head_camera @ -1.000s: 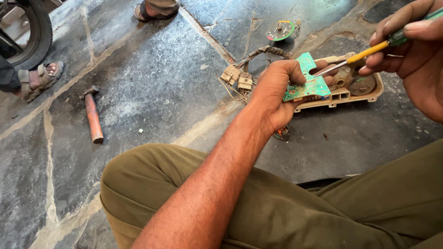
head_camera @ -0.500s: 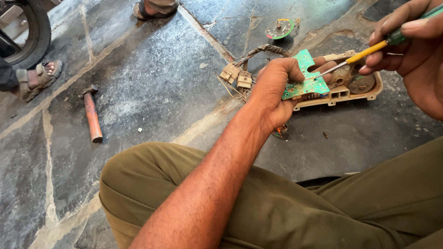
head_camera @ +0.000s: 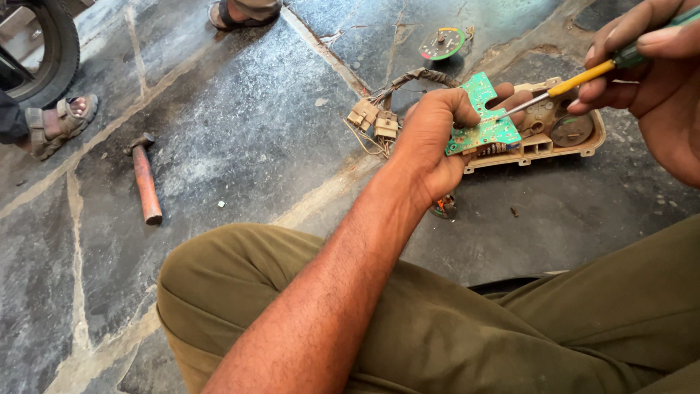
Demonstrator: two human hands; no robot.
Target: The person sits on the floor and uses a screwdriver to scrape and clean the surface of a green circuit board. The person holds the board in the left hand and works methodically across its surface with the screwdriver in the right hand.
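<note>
Here, the left hand (head_camera: 432,140) grips a green circuit board (head_camera: 483,120) above a beige instrument housing (head_camera: 548,135) on the stone floor, as it did a second ago. The right hand (head_camera: 660,69) pinches a yellow-shafted screwdriver (head_camera: 576,79), its tip now resting on the board's right edge. Little has shifted; the prying seems unfinished. A hammer (head_camera: 144,180) lies well left.

You sit on the ground of a rough, open repair spot, the kind of roadside vehicle workshop where work happens on the stone-slab floor (head_camera: 240,131) itself. A hammer (head_camera: 144,179) lies loose on the slabs, a vehicle tyre (head_camera: 55,44) stands at the edge, and a wiring bundle with connectors (head_camera: 375,120) and a round gauge dial (head_camera: 441,44) lie scattered about.
</note>
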